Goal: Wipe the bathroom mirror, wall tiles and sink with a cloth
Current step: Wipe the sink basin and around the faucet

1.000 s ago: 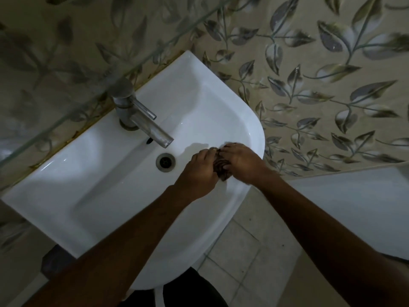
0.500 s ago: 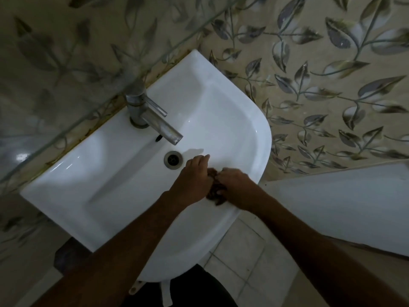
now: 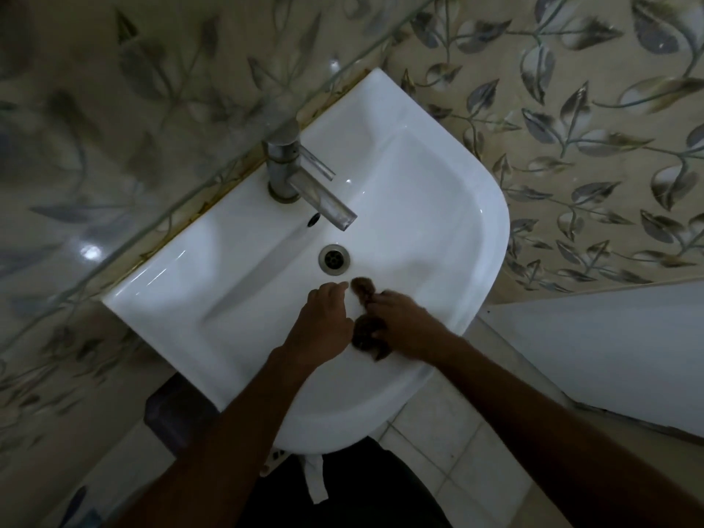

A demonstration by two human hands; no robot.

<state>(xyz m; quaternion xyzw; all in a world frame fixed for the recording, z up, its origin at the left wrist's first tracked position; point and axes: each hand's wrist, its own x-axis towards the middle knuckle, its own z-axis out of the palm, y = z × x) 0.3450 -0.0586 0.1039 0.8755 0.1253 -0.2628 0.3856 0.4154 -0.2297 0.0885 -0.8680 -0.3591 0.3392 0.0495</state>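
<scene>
Over the near rim of the sink (image 3: 438, 177), the right hand (image 3: 404, 325) grasps the bunched cloth (image 3: 364, 335), likely for wringing; the left hand (image 3: 324, 322), fingers curled, holds nothing visible.

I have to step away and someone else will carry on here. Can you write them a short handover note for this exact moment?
Right hand: grips the dark cloth, bunched up over the sink basin near its front rim.
Left hand: beside the cloth, fingers curled; whether it holds the cloth is unclear.
Faucet looks off; the drain is uncovered.
Done: cannot tell from this view what has already been wiped.
Left: wipe the sink, plus the wall tiles and mirror as needed.
</scene>
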